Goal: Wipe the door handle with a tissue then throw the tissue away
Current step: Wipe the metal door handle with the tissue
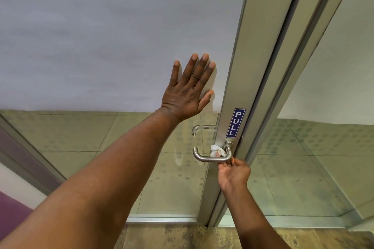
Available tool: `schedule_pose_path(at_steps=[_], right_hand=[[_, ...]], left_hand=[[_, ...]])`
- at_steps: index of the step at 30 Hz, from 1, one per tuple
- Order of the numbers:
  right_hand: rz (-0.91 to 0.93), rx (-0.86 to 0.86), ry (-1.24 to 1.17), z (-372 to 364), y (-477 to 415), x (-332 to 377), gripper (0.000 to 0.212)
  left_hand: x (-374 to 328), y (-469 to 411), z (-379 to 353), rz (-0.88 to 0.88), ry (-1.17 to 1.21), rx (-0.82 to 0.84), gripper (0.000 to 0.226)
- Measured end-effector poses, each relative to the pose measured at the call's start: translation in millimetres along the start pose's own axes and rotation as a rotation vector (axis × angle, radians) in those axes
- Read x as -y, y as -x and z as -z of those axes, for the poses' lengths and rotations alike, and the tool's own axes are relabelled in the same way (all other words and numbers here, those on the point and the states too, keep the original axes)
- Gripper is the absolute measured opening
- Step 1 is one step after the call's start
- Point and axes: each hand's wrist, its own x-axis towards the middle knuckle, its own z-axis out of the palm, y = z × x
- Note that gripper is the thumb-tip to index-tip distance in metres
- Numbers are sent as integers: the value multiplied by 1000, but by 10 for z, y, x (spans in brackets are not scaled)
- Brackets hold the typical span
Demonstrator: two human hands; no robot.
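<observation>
Two hands at work in the lower middle of the frame: left hand (187, 92) spread flat, fingers released, pressed against the frosted glass panel (101, 36) just above and left of the lever; right hand (232, 172) reaching up from below, fingertips pinching a crumpled white tissue (217, 150) against the door handle (210, 157). Tissue tucked between lever bar and aluminium door frame (238, 87), touching both. Likely feather-light, soft, easily torn or shed if dragged hard; best bunched thick under the fingertips. Handle a brushed steel tube, round, smooth, rigid, bent into a U, probably slick. Blue PULL sticker (235, 123) just above. Dotted film on lower glass, mottled floor (182, 236) at bottom
</observation>
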Motion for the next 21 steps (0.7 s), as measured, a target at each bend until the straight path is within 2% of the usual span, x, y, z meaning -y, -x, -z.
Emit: schedule_pose_path(at_steps=[3,8,21], right_hand=[[-64,-5,-68,-5,17,-10,40],[-129,24,-90,-66,14,0,45],[-55,-66,-23,127,13,-3,35]], left_hand=[[-6,0,7,1,1,3,77],[-3,-1,10,0,-3,0,77],[0,1,11,-1,7,5,78]])
